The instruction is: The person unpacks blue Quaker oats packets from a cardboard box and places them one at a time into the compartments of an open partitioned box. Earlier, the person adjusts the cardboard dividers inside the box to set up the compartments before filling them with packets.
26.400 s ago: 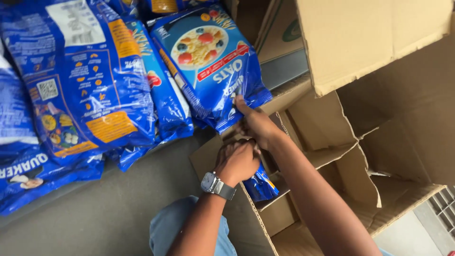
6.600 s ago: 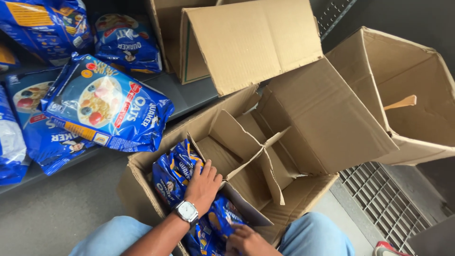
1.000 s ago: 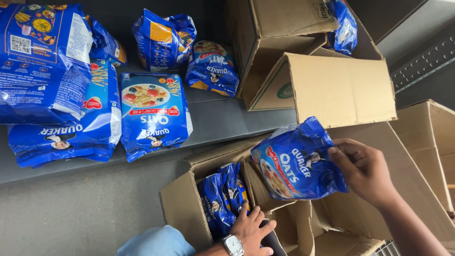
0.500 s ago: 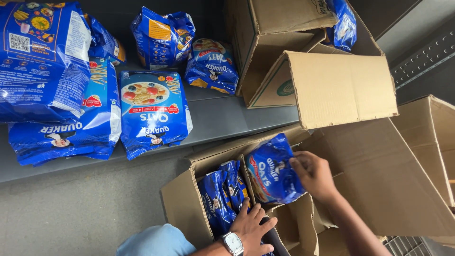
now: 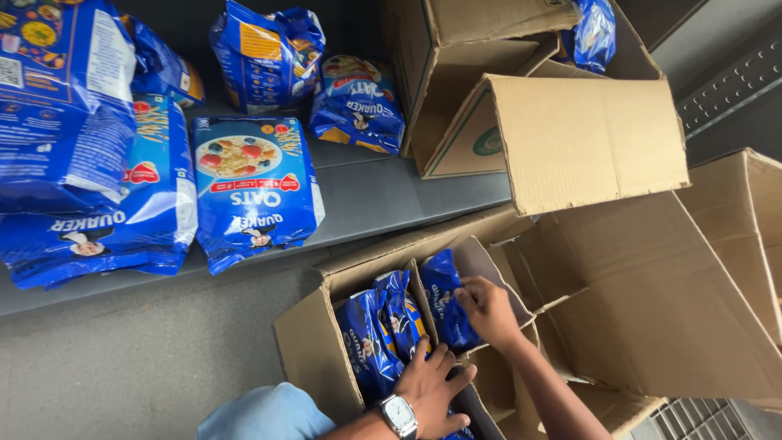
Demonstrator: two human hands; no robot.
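**Blue pouch going upright into the divided box**

From the head camera, we look straight down on an open cardboard box [image 5: 314, 346] with card dividers inside; we take this box as our landmark. Our right hand [image 5: 487, 310] is inside it, fingers curled over the top edge of a blue pouch [image 5: 445, 305] and gripping it. The pouch stands on end in a middle cell of the box, its long axis running up and down into the cell, its flat face turned towards the box's left wall. Its lower part is hidden by the divider and our fingers.

Our left hand [image 5: 432, 387], with a wristwatch [image 5: 401, 414] on it, lies spread and flat on two more blue pouches [image 5: 379, 334] standing upright in the cell beside it, nearer the box's left wall. It presses on them rather than closing around anything. Their bottoms are out of sight in the box.

Beyond the box, on the grey shelf [image 5: 391, 200], a large blue bag [image 5: 252, 187] lies flat, its long axis pointing away from the box. Further blue bags lie left of it, cut off by the frame. A second open carton [image 5: 562, 138] stands behind the box to the right. Our knee, in light blue cloth, is cut off at the bottom edge.
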